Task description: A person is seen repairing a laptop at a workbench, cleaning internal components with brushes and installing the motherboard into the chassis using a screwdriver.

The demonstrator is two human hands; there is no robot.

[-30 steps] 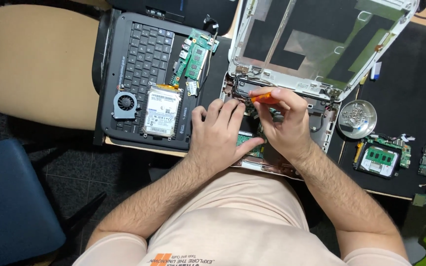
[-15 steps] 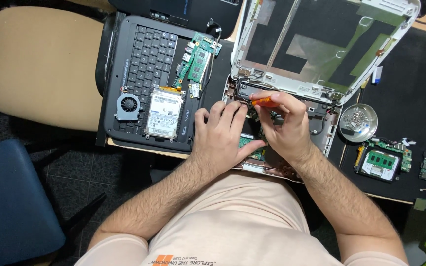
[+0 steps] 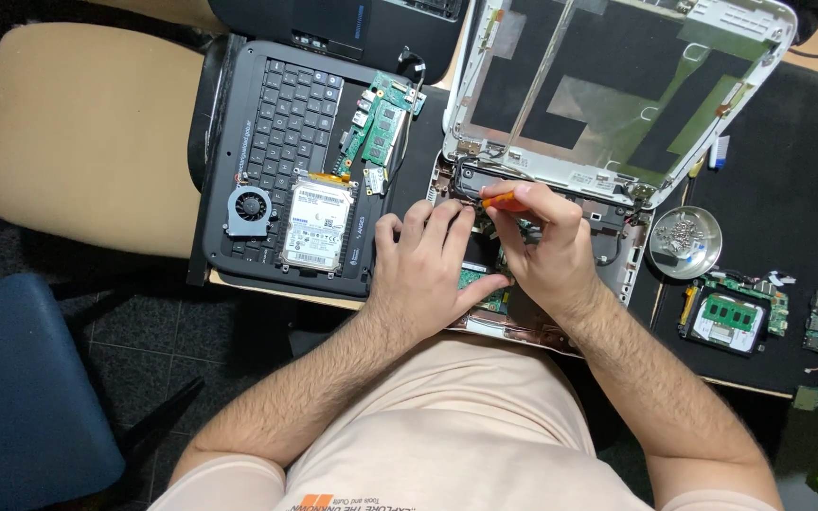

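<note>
**Dark mat, one opened laptop base**

Dark matting covers the desk. On it the laptop base [image 3: 532,284] lies open under both hands. The right hand [image 3: 542,251] pinches one orange screwdriver [image 3: 502,200], its shaft lying left-right near the hinge — the tip seems hidden. The left hand [image 3: 428,265] rests flat, fingers spread, touching the base just left of the tool.

Your right hand [image 3: 546,251] grips an orange-handled screwdriver [image 3: 501,200]. Left of that screwdriver lie a black keyboard [image 3: 286,123], a silver hard drive [image 3: 315,224] and a green circuit board [image 3: 381,118]; right of it sits a shiny silver dish [image 3: 684,242] on a black mat [image 3: 788,142].
</note>
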